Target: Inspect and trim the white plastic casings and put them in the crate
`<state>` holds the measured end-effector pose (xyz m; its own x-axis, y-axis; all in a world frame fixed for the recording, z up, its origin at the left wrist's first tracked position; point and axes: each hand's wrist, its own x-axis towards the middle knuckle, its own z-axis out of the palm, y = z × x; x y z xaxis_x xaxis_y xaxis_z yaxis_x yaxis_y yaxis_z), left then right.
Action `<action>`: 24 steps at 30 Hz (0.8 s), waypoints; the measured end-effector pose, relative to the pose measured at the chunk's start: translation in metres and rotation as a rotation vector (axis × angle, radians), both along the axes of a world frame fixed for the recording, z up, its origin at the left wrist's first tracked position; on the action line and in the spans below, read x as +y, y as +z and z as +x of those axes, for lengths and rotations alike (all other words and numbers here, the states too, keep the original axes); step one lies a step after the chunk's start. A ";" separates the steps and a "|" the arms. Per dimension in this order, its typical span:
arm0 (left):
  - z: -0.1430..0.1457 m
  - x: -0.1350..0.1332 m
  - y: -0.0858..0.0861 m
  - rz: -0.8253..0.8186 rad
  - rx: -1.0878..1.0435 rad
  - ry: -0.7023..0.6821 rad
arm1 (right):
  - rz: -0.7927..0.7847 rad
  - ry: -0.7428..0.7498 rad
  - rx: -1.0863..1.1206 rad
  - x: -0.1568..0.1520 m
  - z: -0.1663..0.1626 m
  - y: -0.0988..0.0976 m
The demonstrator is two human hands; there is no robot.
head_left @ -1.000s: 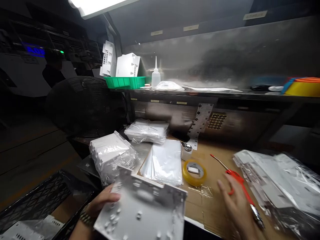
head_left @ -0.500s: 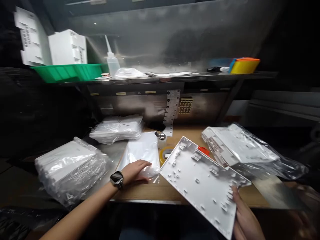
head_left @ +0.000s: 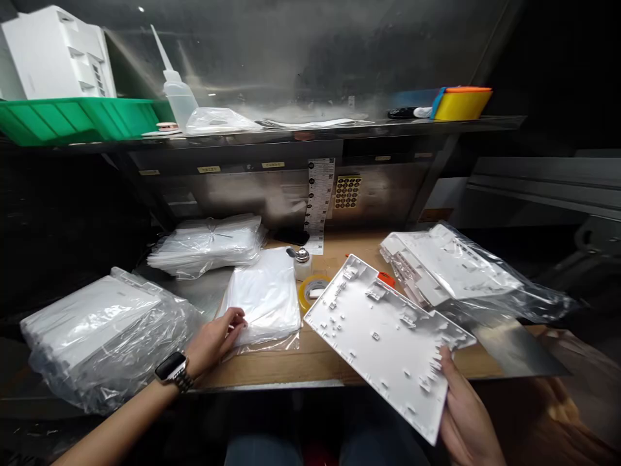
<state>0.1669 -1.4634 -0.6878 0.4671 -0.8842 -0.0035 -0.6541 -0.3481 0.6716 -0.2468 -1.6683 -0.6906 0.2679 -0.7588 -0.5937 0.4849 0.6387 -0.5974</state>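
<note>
My right hand grips the lower right end of a white plastic housing panel, thumb on its inner face. The panel is tilted above the table's front edge, its clips and small posts facing me. On the left, my left hand, with a watch on the wrist, has its fingers curled in at the near left edge of a pile of clear plastic bags. Fingertips and thumb pinch the film there; how many layers they hold I cannot tell.
Bagged white panels lie left and right. Behind the bags is a tied bag bundle. Yellow tape, a pump bottle and an orange tool sit mid-table. A shelf holds a green bin and squeeze bottle.
My left hand has slid left from the top of the bag pile to its left edge, fingers now curled. The view has shifted; the panel stays in my right hand at much the same tilt.
</note>
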 end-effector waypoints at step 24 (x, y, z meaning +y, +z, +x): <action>0.024 -0.013 0.013 0.013 0.337 0.054 | 0.009 0.080 0.151 0.003 -0.007 -0.021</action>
<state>0.1904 -1.4763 -0.6748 0.4842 -0.8570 -0.1766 -0.3765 -0.3863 0.8420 -0.2533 -1.6650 -0.7118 0.2344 -0.7329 -0.6387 0.3372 0.6775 -0.6537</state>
